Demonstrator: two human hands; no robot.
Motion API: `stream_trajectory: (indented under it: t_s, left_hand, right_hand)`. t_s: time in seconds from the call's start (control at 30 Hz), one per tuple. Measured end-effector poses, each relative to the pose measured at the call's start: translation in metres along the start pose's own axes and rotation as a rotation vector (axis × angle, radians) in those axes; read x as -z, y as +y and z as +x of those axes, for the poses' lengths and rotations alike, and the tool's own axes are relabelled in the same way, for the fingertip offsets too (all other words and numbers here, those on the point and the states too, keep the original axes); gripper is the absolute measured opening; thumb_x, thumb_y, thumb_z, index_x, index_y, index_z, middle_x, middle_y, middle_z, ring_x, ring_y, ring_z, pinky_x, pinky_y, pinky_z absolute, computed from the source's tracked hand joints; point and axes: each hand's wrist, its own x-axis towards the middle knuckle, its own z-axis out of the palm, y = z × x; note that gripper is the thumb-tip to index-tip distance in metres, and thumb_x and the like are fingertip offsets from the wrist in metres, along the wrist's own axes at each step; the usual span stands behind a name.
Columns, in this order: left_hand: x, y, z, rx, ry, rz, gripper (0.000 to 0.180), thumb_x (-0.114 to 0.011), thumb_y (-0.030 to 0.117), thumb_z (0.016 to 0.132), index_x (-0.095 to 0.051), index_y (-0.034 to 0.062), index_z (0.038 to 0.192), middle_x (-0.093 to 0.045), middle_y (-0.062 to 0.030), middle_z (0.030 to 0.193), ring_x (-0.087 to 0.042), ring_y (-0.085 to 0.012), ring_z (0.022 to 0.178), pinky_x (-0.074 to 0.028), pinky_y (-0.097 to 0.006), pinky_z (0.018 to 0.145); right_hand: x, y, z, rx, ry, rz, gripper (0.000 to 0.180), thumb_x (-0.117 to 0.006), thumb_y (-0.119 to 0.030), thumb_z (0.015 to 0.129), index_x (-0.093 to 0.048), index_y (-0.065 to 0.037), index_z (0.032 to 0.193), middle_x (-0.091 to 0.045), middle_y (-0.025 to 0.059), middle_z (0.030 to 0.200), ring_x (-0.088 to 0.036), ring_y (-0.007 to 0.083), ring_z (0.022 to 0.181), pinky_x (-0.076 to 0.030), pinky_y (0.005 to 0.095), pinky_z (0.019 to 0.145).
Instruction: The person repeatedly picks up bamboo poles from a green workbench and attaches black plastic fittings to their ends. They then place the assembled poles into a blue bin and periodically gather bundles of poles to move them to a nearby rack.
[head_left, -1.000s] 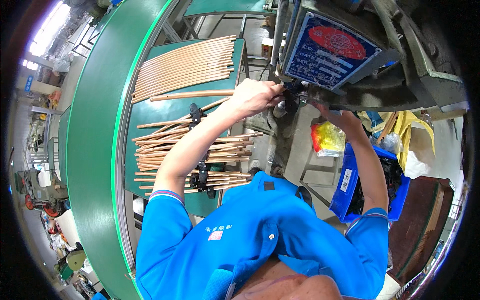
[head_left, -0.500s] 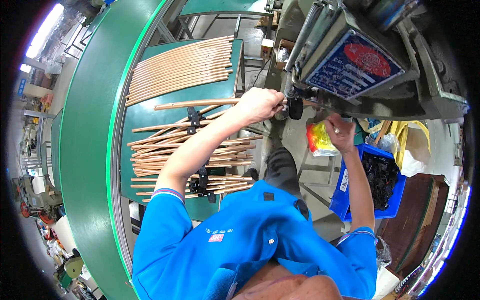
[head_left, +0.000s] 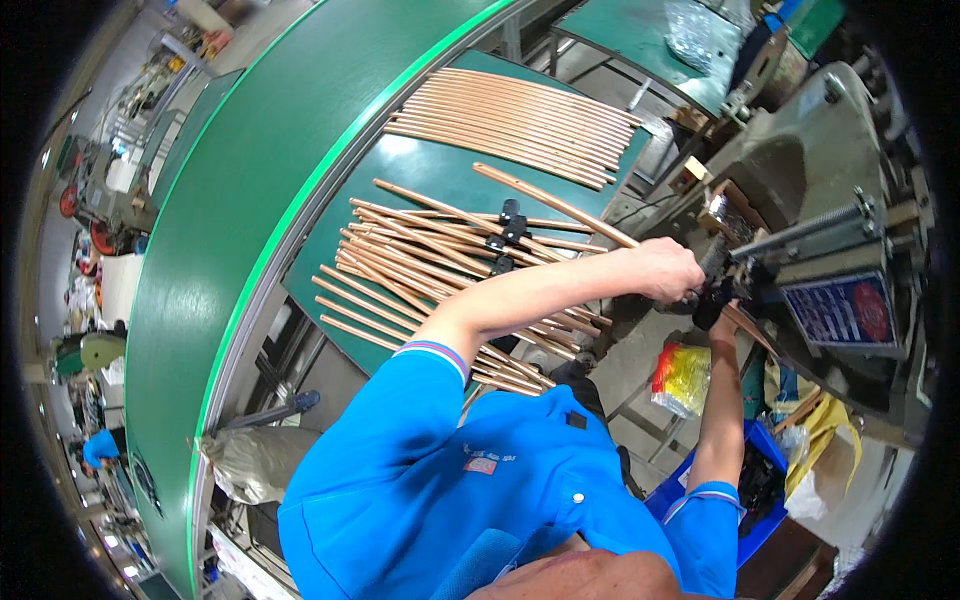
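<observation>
Copper-coloured rod (head_left: 552, 204) in clenched left fingers (head_left: 690, 281); right fingers (head_left: 725, 327) at black fitting (head_left: 711, 307), grip unclear

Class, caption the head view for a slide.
Left hand holds a rod at the machine; more rods lie on the green table.

Long green bench (head_left: 260, 180), grey floor (head_left: 632, 360), green-topped table (head_left: 625, 35)

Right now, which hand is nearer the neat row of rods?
Left. The left hand, gripping a rod, is below and right of the row; the right hand is farther.
</observation>
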Motion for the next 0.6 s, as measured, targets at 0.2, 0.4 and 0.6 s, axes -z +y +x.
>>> stream_trajectory:
  t_s: [0.2, 0.4, 0.6]
  left_hand:
    - [0.021, 0.014, -0.028, -0.056, 0.124, -0.093, 0.018, -0.059, 0.024, 0.079, -0.064, 0.0070, 0.083, -0.064, -0.0156, 0.073, -0.063, -0.0366, 0.073, -0.050, -0.046, 0.061]
    - [-0.021, -0.084, -0.205, 0.246, 0.051, -0.070, 0.021, -0.058, 0.031, 0.087, -0.059, 0.0102, 0.091, -0.060, -0.0095, 0.081, -0.061, -0.0310, 0.079, -0.049, -0.043, 0.064]
    - [-0.063, -0.156, -0.268, 0.198, -0.086, 0.218, 0.016, -0.068, 0.024, 0.072, -0.068, 0.0113, 0.082, -0.058, -0.0108, 0.091, -0.058, -0.0308, 0.088, -0.048, -0.044, 0.071]
  right_hand:
    - [0.004, 0.008, 0.006, 0.308, 0.279, 0.261, 0.036, -0.059, -0.032, 0.089, -0.057, -0.003, 0.111, -0.062, 0.0123, 0.100, -0.058, 0.0269, 0.093, -0.045, 0.0384, 0.082]
    - [0.035, -0.062, -0.032, 0.028, 0.201, 0.238, 0.046, -0.046, -0.035, 0.096, -0.058, 0.004, 0.117, -0.063, 0.0195, 0.111, -0.058, 0.0333, 0.103, -0.043, 0.0382, 0.088]
    - [0.023, -0.032, -0.022, 0.237, 0.328, 0.244, 0.030, -0.047, -0.020, 0.094, -0.058, 0.005, 0.107, -0.062, 0.0200, 0.097, -0.057, 0.0302, 0.091, -0.042, 0.0357, 0.086]
